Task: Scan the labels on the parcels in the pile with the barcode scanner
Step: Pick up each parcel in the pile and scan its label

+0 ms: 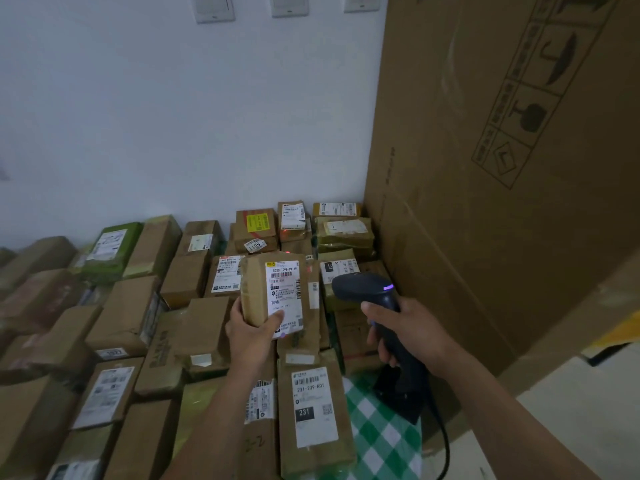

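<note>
My left hand [251,336] grips the lower end of a small brown parcel [254,289] and holds it upright above the pile, its white barcode label [284,292] facing me with my thumb on the label's lower part. My right hand [408,332] grips the handle of a black barcode scanner [363,284], whose head points left toward the parcel. A purple light glows on the scanner's top. Red scan dots show on the parcels behind. The pile of brown parcels [121,323] covers the surface from left to centre.
A tall cardboard carton [502,150] stands along the right. A white wall [173,116] is behind the pile. A green-checked cloth [377,445] shows under the parcels at bottom centre. The scanner's cable [445,445] hangs down. A parcel labelled 231 [313,410] lies close in front.
</note>
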Demonstrator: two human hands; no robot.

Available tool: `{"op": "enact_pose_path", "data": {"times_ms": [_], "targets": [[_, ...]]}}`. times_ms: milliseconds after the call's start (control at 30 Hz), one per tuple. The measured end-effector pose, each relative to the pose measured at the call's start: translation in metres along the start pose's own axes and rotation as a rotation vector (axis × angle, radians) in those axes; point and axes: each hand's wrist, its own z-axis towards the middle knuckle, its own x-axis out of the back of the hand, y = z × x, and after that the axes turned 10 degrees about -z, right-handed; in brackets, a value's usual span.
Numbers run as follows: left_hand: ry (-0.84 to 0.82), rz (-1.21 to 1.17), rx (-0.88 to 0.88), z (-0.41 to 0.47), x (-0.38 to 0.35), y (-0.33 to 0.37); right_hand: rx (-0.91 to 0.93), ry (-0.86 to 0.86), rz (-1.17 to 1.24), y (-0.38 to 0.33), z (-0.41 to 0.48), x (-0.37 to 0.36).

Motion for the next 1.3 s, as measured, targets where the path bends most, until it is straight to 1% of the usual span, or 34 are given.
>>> {"op": "enact_pose_path", "data": {"times_ms": [200, 267, 467, 533, 633, 667, 767, 900, 967, 1033, 1067, 1167, 1233, 1300], "targets": [[-0.008, 0.018, -0.001, -0.001, -0.001, 0.001, 0.031, -0.024, -0.013, -0.008, -0.002, -0.001], [-0.025, -0.015, 0.022, 0.0, 0.0, -0.001, 0.024, -0.014, -0.032, -0.008, -0.001, 0.0], [-0.153, -0.181, 0.174, -0.007, -0.005, 0.002, 0.016, 0.113, -0.023, 0.002, 0.009, 0.006], [-0.163, -0.193, 0.202, -0.006, -0.008, 0.006, 0.009, 0.142, -0.027, 0.005, 0.012, 0.009], [-0.202, -0.143, 0.261, 0.003, -0.014, 0.005, -0.015, 0.181, -0.023, 0.01, 0.017, 0.012], [-0.197, -0.123, 0.265, 0.006, -0.015, 0.005, -0.031, 0.194, -0.013, 0.012, 0.018, 0.013], [-0.099, -0.088, 0.254, 0.019, -0.021, -0.001, -0.081, 0.243, 0.022, 0.017, 0.024, 0.018], [0.066, -0.115, 0.232, 0.024, -0.023, 0.0, -0.125, 0.32, 0.052, 0.023, 0.031, 0.025], [0.11, -0.122, 0.25, 0.027, -0.023, -0.001, -0.142, 0.341, 0.063, 0.025, 0.035, 0.029], [0.089, -0.079, 0.192, 0.027, -0.023, 0.004, -0.152, 0.338, 0.072, 0.028, 0.04, 0.031], [0.075, -0.017, 0.117, 0.026, -0.023, 0.006, -0.159, 0.333, 0.076, 0.03, 0.043, 0.032], [0.042, 0.258, -0.174, 0.029, -0.028, 0.012, -0.171, 0.308, 0.063, 0.032, 0.051, 0.031], [0.06, 0.468, -0.28, 0.029, -0.037, 0.018, -0.156, 0.307, 0.061, 0.034, 0.057, 0.029], [0.06, 0.625, -0.403, 0.026, -0.05, 0.027, -0.138, 0.314, 0.057, 0.036, 0.063, 0.029]]}}
